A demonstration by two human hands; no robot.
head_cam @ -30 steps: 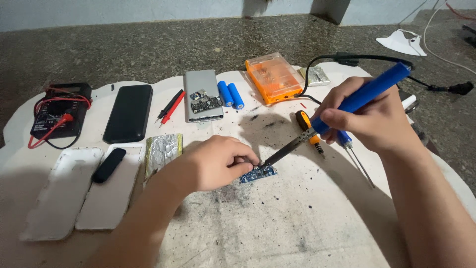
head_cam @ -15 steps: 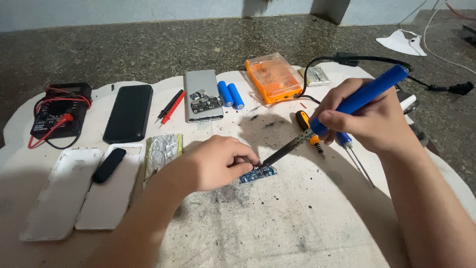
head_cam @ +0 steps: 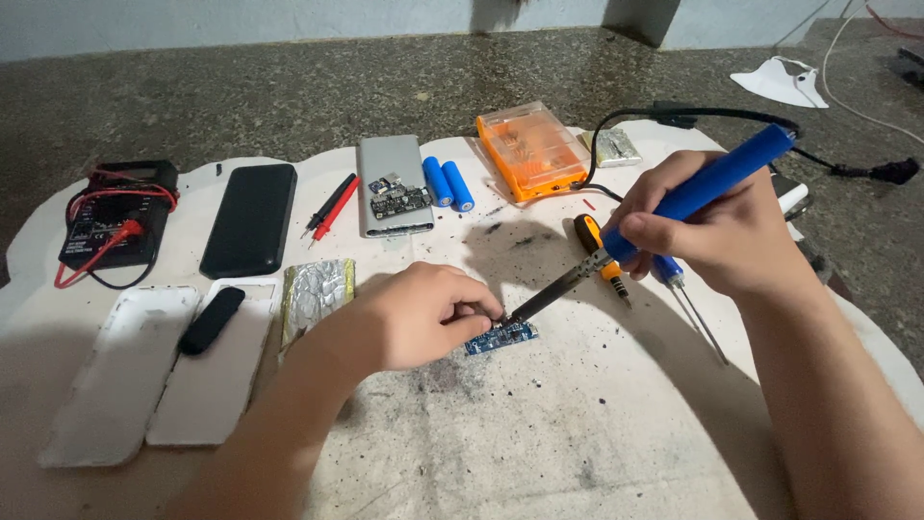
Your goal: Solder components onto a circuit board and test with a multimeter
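Note:
A small blue circuit board (head_cam: pixel 502 338) lies on the sooty white work board (head_cam: pixel 539 424). My left hand (head_cam: pixel 423 313) rests on it, fingertips curled and pinching at its left end; whether they hold something thin there I cannot tell. My right hand (head_cam: pixel 717 231) grips a blue-handled soldering iron (head_cam: pixel 664 217), its dark metal tip slanting down to touch the circuit board beside my left fingertips. The iron's black cord (head_cam: pixel 693 116) loops away to the upper right.
Behind lie an orange parts box (head_cam: pixel 531 149), two blue cylindrical cells (head_cam: pixel 449 183), a grey case with a small board on it (head_cam: pixel 393 183), red and black probes (head_cam: pixel 332 205), a black phone (head_cam: pixel 250 220), a multimeter (head_cam: pixel 111 223), white covers (head_cam: pixel 144 376), a foil pack (head_cam: pixel 318 292), and screwdrivers (head_cam: pixel 606 260).

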